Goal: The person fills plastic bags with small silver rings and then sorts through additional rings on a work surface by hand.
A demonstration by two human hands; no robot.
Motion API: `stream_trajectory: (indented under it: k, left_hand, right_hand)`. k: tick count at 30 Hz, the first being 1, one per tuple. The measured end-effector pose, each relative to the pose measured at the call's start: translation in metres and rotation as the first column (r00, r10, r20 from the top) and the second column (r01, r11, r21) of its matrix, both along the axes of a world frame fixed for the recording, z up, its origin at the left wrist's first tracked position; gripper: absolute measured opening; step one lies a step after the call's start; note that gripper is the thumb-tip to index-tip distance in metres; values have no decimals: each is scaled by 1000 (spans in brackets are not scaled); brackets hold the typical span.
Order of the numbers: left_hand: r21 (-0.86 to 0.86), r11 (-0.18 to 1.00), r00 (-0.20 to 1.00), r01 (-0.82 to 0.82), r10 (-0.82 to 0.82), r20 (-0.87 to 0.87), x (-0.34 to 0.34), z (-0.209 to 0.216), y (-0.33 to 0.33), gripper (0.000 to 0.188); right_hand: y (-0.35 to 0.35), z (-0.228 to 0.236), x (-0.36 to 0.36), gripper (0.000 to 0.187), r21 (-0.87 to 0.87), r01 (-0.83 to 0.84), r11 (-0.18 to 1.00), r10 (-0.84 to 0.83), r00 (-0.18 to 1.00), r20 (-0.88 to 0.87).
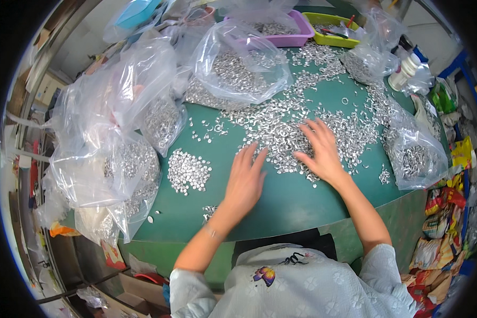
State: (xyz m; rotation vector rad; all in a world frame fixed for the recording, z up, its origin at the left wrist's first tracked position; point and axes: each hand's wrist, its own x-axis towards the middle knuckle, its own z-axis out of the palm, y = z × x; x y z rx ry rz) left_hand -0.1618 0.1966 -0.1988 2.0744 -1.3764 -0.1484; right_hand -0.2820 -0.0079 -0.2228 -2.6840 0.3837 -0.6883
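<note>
A wide heap of small silvery metal pieces, many of them curved or ring-like, is spread over the green tabletop. At its near left edge is my left hand, with fingers stretched out and no piece visible in them. My right hand lies on the front of the heap, its fingers spread and thumb apart, touching loose pieces. Left of my left hand sits a separate compact pile of round, flat-looking silvery pieces. A small cluster of pieces is partly hidden behind my left forearm.
Clear plastic bags of metal pieces crowd the left side, with another large bag at the back. A purple tray and a yellow-green tray stand behind. More bags and a white bottle are on the right.
</note>
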Motion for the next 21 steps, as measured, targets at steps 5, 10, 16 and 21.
stream_trajectory:
  k: [5,10,16,21]
  left_hand:
    - [149,988,987,38,-60,146,33,-44,-75,48]
    - [10,990,978,138,-138,156,13,-42,-58,35]
    - [-32,995,989,90,-86,121,-11,-25,-48,48]
    - [238,957,957,166,-215,196,-38,-29,-55,63]
  right_hand:
    - [1,-11,-2,45,-33,-166,986,159,976,-146]
    - [-16,-15,-50,31,-8,-179,984,178,980,-87]
    - [-53,-23,-82,46,140,-60,988,57,998,27]
    - [-1,7,-58,71,74,-191,979,202,957,-209]
